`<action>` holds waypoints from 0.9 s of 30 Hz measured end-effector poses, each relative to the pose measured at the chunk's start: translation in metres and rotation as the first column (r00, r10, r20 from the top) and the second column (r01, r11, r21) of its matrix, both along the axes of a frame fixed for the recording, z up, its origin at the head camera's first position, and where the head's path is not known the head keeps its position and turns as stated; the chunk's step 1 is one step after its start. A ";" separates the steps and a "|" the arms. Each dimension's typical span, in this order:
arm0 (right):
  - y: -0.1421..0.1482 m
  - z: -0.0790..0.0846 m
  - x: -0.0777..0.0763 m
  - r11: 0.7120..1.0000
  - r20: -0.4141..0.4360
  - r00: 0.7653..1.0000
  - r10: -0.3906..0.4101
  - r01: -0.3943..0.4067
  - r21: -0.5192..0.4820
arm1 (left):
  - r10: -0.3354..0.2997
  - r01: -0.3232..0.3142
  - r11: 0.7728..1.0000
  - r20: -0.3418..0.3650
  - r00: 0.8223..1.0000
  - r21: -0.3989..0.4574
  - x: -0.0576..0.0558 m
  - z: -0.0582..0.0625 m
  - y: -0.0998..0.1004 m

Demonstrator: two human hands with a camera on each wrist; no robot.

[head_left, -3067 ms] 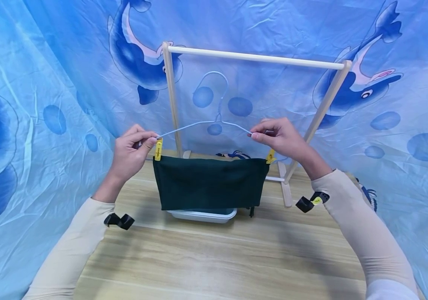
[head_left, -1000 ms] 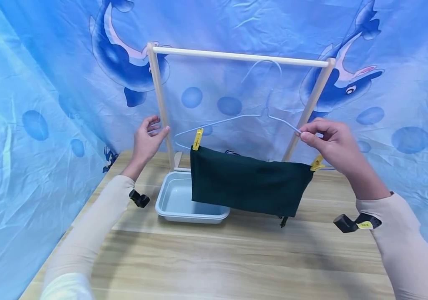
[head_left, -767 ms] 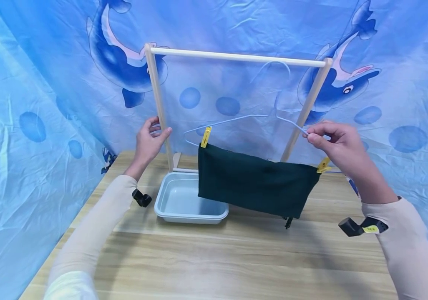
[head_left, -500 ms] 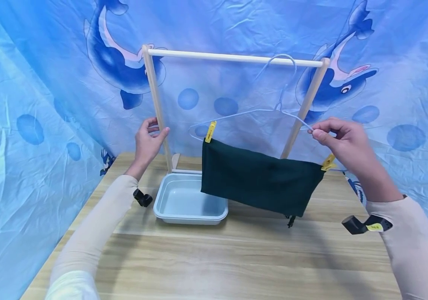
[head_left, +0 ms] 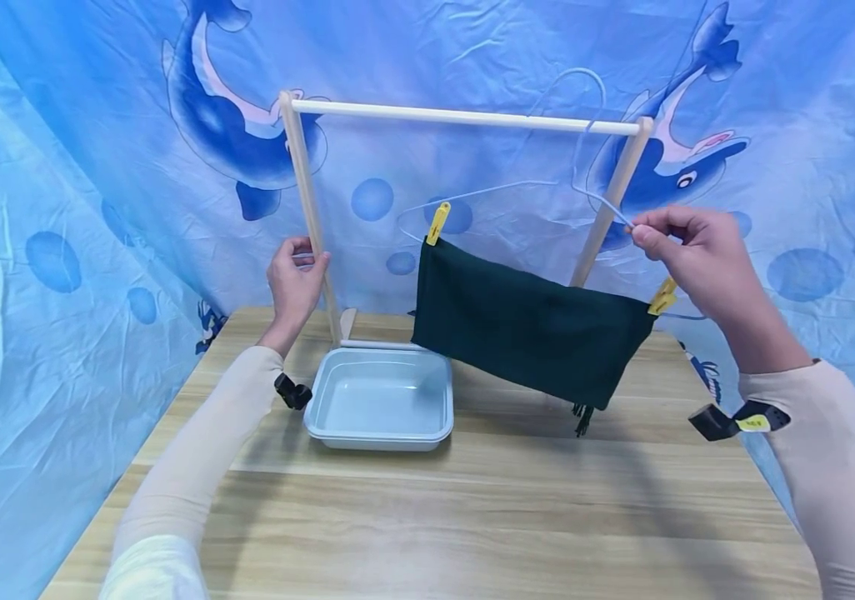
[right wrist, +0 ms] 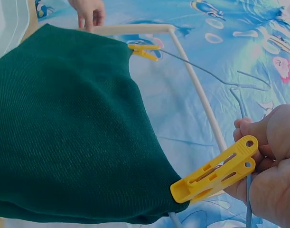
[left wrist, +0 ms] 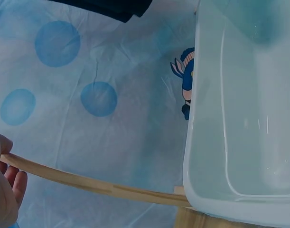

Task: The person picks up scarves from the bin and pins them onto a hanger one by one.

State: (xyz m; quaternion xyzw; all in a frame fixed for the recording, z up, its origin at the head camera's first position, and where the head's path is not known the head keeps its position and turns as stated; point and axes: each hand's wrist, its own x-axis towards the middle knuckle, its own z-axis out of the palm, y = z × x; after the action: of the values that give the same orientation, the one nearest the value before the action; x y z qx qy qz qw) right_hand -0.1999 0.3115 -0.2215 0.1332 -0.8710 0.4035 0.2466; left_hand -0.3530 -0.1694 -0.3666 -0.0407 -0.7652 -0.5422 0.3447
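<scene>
My left hand [head_left: 297, 283] holds the left post [head_left: 304, 179] of a wooden drying rack, thumb and fingers around it in the left wrist view. My right hand [head_left: 701, 267] pinches the right arm of a pale blue wire hanger [head_left: 598, 198]. Two yellow clothespins, a left clothespin [head_left: 438, 223] and a right clothespin [right wrist: 213, 171], clip a folded dark green fringed scarf [head_left: 525, 325] to the hanger's lower bar. The hanger tilts, right side lower. Its hook reaches above the rack's white top rod [head_left: 465, 117] and overlaps it near the right end.
A light blue plastic basin [head_left: 378, 440] stands on the wood-grain table [head_left: 427, 517], below the left post and left of the scarf. Behind the rack hangs a blue curtain [head_left: 412, 58] with dolphin prints, which also runs along the left side.
My left hand has let go of the hanger and moved onto the rack's left post. My right hand has carried the hanger and scarf right and up, raising the hook above the rod.
</scene>
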 end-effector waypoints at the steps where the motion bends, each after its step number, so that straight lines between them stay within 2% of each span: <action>1: 0.000 0.001 -0.002 1.000 0.003 1.000 -0.006 0.006 0.003 | 0.006 -0.006 1.000 -0.001 1.000 -0.002 0.000 0.000 0.000; 9: -0.005 0.012 -0.018 0.997 0.071 0.994 -0.080 0.079 0.015 | 0.017 -0.017 1.000 -0.007 1.000 0.008 -0.001 -0.001 -0.002; 15: -0.009 0.015 -0.033 0.997 0.087 0.994 -0.067 0.070 -0.032 | 0.024 -0.024 1.000 0.015 1.000 -0.007 -0.001 0.000 -0.003; 27: -0.016 0.001 -0.061 0.996 0.120 0.989 -0.082 0.084 -0.013 | -0.016 0.016 0.999 0.001 1.000 0.033 0.000 0.001 -0.005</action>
State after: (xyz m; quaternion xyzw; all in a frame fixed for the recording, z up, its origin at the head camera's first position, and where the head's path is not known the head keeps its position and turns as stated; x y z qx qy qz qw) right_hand -0.2614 0.2953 -0.2204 0.0701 -0.8854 0.4078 0.2119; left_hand -0.3528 -0.1748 -0.3658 -0.0409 -0.7560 -0.5574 0.3407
